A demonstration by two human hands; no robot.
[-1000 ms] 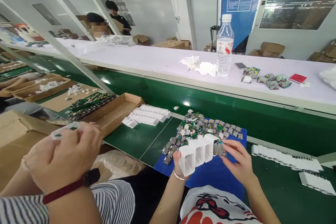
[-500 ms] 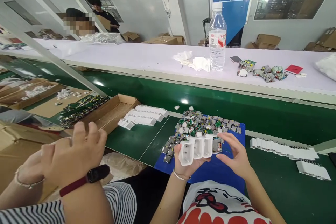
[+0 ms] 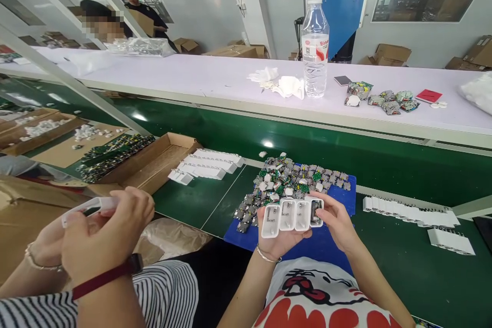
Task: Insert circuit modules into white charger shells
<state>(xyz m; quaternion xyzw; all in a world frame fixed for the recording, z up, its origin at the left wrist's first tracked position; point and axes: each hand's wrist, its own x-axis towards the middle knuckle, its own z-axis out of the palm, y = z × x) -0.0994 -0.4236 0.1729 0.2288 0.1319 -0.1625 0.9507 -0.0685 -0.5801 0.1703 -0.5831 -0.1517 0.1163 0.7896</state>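
You hold a row of four white plastic charger shells [image 3: 292,215], glossy, boxy and open-faced, in your left hand [image 3: 279,238], fingers curled beneath. Your right hand [image 3: 336,220] pinches its right end. Behind lies a blue mat [image 3: 342,197] heaped with small circuit boards [image 3: 292,179] on the green worktop [image 3: 403,266].

white housings [image 3: 292,213] now level, face-up

Bright, even overhead light; glare on the belt [image 3: 269,144] (edges bend).
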